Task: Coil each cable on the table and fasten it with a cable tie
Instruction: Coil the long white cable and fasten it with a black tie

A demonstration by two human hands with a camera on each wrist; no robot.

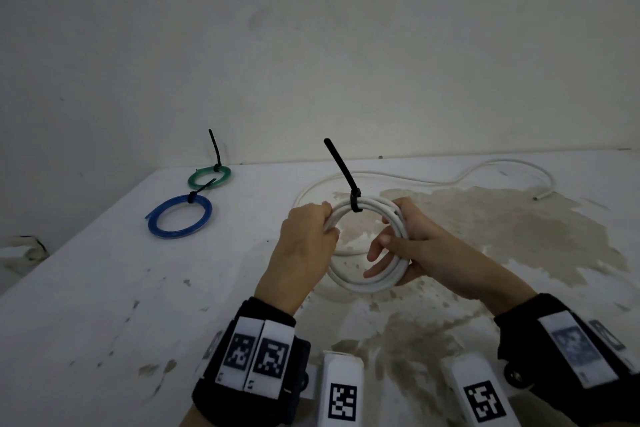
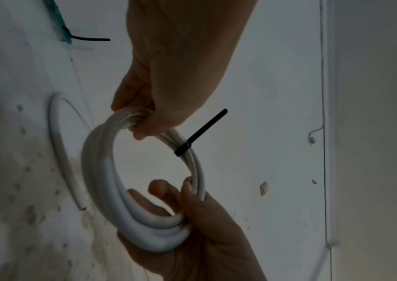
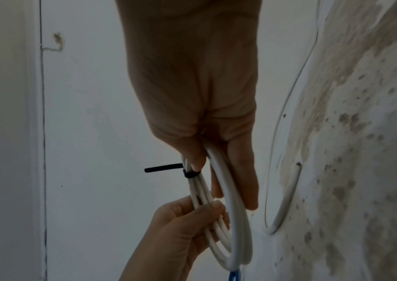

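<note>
A white cable coil is held up over the table between both hands. A black cable tie is cinched round its top strands, with the tail pointing up and left. My left hand grips the coil's left side, fingers curled round the strands. My right hand holds the right side, thumb outside and fingers through the ring. The left wrist view shows the coil, the tie and the right hand. The right wrist view shows the coil and the tie.
A loose white cable snakes along the table's far side behind the coil. A blue coil and a green coil, each tied with a black tie, lie at far left. Two white marker blocks stand at the near edge. A wall rises behind.
</note>
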